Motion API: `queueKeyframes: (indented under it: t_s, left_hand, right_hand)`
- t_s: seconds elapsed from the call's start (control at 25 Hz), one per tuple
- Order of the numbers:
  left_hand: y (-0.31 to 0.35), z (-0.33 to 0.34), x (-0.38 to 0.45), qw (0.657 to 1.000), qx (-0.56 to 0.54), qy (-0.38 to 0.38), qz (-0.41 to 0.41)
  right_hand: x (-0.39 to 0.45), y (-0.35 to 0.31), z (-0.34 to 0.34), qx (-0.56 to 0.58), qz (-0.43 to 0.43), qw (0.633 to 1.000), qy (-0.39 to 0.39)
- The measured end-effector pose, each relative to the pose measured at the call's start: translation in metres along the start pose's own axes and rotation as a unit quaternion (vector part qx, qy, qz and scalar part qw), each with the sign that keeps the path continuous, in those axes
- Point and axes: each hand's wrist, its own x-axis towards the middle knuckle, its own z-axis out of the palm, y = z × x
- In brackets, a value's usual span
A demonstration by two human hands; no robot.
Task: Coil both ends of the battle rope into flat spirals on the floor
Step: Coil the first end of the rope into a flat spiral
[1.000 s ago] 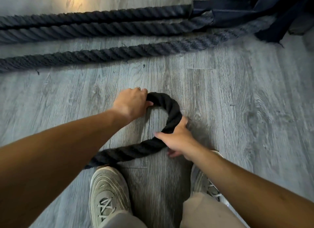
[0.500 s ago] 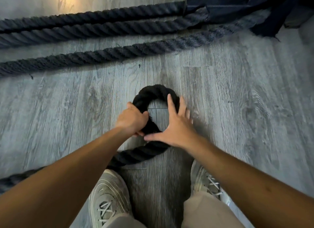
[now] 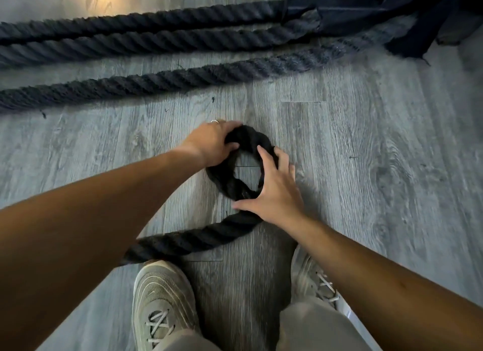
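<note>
Head-worn view, steeply down, close.

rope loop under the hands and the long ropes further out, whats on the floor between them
Bare grey floor in the head view: nothing lies between the rope loop and the nearest long rope.

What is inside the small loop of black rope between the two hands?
Inside the black rope loop only bare grey wood-look floor shows. The right hand covers the loop's near right side, so what lies beneath it cannot be seen.
</note>
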Motion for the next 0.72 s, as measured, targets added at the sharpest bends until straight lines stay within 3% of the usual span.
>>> queueKeyframes:
  t_s: [0.16,0.28,0.36,0.48,0.56,0.64,0.72]
  left_hand:
    - [-0.012,0.002,-0.018,0.99,-0.028,0.071,-0.123]
    - [-0.029,0.014,-0.06,0.954,-0.144,0.091,-0.245]
    - [-0.03,0.027,-0.091,0.94,-0.178,0.097,-0.275]
    - [-0.023,0.039,-0.105,0.917,-0.204,0.122,-0.322]
    - [-0.02,0.039,-0.103,0.91,-0.201,0.127,-0.341]
    - [-0.018,0.04,-0.101,0.915,-0.177,0.126,-0.341]
    - [-0.016,0.041,-0.102,0.92,-0.17,0.106,-0.338]
  right_hand:
    - [0.026,0.0,-0.033,-0.029,-0.023,0.999,-0.024]
    - [0.048,-0.008,-0.06,-0.073,0.013,0.997,-0.035]
    - [0.049,-0.007,-0.068,-0.083,0.029,0.996,-0.025]
    - [0.026,-0.001,-0.05,0.024,0.04,0.999,0.0]
    - [0.001,-0.005,-0.017,0.106,0.105,0.989,0.003]
    - [-0.018,-0.019,0.014,0.082,0.205,0.975,0.031]
    - [-0.02,-0.031,0.026,0.059,0.251,0.964,0.068]
